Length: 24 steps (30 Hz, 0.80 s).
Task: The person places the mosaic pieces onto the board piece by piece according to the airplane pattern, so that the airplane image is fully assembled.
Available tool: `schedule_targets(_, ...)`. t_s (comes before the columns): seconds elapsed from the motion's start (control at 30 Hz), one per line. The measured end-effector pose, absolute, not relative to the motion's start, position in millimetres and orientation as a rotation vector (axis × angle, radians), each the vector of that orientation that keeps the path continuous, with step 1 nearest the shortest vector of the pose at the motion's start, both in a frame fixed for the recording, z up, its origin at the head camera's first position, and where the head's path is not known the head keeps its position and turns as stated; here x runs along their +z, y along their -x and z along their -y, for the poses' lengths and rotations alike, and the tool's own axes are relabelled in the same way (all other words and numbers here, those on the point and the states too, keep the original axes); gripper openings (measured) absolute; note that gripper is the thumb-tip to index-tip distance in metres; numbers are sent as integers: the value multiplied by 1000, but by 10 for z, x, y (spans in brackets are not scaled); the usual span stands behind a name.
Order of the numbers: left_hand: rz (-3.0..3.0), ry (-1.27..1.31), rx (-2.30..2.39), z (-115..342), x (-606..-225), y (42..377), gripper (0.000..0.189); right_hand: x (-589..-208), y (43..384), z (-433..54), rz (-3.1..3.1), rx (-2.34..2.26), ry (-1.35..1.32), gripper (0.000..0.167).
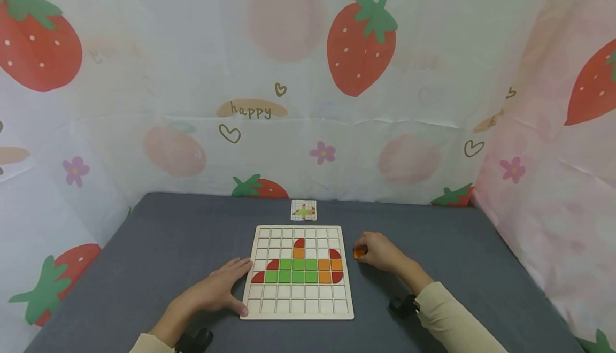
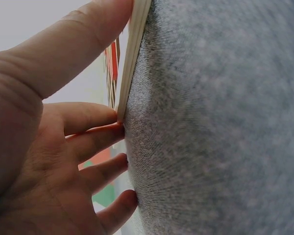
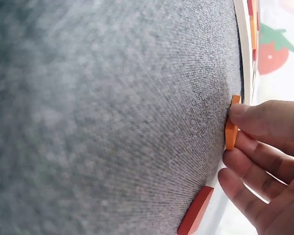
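Note:
A wooden grid board [image 1: 298, 316] lies on the table with green, orange and red tiles set in its middle rows. Green square tiles [image 1: 298, 277] form two rows, orange squares [image 1: 324, 277] stand at their right, and quarter-round red tiles [image 1: 335, 277] sit around the edges. My left hand [image 1: 216, 290] rests against the board's left side, fingers spread and thumb at the near corner. Just right of the board, my right hand [image 1: 382, 253] pinches an orange tile [image 3: 231, 127] between thumb and fingers, low over the cloth.
A small picture card [image 1: 303, 217] with a coloured pattern lies beyond the board. In the right wrist view a red tile [image 3: 195, 211] lies on the grey tablecloth [image 3: 112, 122] near my right fingers. A strawberry-print curtain [image 1: 289, 64] stands behind the table and at both sides.

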<state>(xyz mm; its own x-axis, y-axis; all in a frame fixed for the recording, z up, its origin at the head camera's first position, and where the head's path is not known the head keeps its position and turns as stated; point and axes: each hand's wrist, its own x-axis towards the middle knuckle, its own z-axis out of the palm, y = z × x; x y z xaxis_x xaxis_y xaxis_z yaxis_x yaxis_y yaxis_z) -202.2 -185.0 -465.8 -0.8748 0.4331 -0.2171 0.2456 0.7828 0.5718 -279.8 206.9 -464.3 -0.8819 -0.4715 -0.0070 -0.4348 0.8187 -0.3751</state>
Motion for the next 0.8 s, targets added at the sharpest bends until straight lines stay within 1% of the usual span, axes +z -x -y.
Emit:
schedule_targets(0.27,-2637,-506,774,1856,-4666,2029,106,-4597,2765,-2053,-2919,-627,686,20)
schedule_targets(0.6,-2628,-482,769,1841,-4687,2011,106,-4604,2603,-2013,-2924,-692,654,23)
schedule_targets(0.8,-2634,-489,762,1843,-4666,2032,107,-4606,2535,-1979,-2925,-739,701,24)
